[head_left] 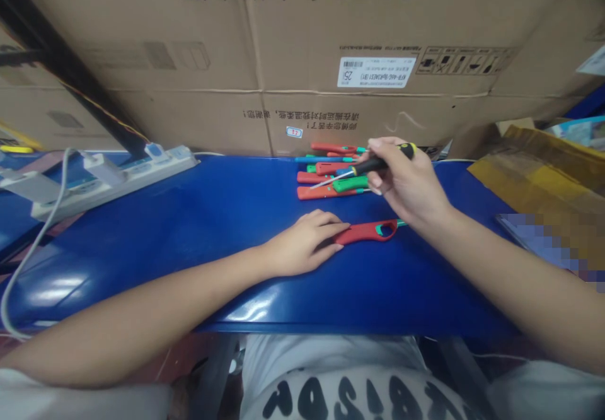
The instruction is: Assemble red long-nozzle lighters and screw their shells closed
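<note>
My left hand (306, 243) rests on the blue table with its fingers closed on the handle end of a red long-necked lighter (362, 232). The lighter lies flat, its trigger opening toward the right, and its tip passes behind my right wrist. My right hand (409, 183) grips a black and yellow screwdriver (371, 166) above the table, its metal shaft pointing left and down. Behind the shaft lies a pile of several lighters, among them an orange-red one (309, 193) and a green one (350, 184). The shaft's tip appears over the orange-red lighter; I cannot tell whether they touch.
A large cardboard box (302, 35) stands along the back edge of the blue table (155, 243). To the left lies a white power strip (127, 177) with plugs and a cable. A brown-yellow package (534, 168) sits at the right.
</note>
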`<state>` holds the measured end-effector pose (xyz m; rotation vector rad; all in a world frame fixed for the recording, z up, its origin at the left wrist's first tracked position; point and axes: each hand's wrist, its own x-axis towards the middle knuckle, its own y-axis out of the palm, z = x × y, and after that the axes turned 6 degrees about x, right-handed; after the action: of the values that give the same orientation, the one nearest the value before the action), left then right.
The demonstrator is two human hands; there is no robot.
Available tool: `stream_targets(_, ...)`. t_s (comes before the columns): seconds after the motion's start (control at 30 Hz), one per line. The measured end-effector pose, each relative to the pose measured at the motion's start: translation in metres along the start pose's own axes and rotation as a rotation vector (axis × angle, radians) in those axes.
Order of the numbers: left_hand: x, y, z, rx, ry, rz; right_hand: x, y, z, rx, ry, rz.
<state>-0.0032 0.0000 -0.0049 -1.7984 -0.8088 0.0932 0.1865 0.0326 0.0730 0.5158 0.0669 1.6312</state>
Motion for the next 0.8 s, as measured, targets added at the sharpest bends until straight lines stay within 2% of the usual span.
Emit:
stream_targets(0.17,0.001,-0.001,0.000,-0.009,0.004,0.015,-0.007,-0.036,0.006,0.011,-0.004,-0.194)
stream_targets(0.27,0.000,-0.002,0.000,-0.046,-0.002,-0.007,-0.011,-0.047,0.003,0.031,0.021,-0.233)
stream_targets(0.53,0.001,-0.004,-0.011,-0.333,-0.169,-0.225,-0.023,-0.045,0.001,0.062,0.106,-0.179)
stream_targets(0.63,0.001,-0.006,-0.017,-0.396,-0.153,-0.261,-0.026,-0.044,-0.001,0.070,0.127,-0.163)
stream_targets(0.8,0.001,-0.007,-0.020,-0.375,-0.096,-0.307,-0.030,-0.042,-0.007,0.083,0.154,-0.141)
